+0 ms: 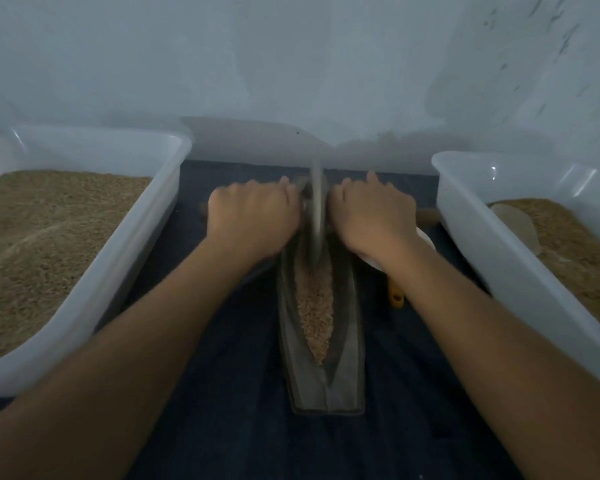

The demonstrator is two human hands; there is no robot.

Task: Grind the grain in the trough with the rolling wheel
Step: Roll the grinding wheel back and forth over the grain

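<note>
Centrally trough (343, 341) w/ grain (315, 313); both side tubs (125, 237) grain-filled.

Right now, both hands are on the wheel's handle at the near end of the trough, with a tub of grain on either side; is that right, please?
Not quite. The head view shows the left hand and right hand gripping the handle on either side of the wheel at the far end of the trough, not the near end. The left tub and right tub of grain do flank it.
</note>
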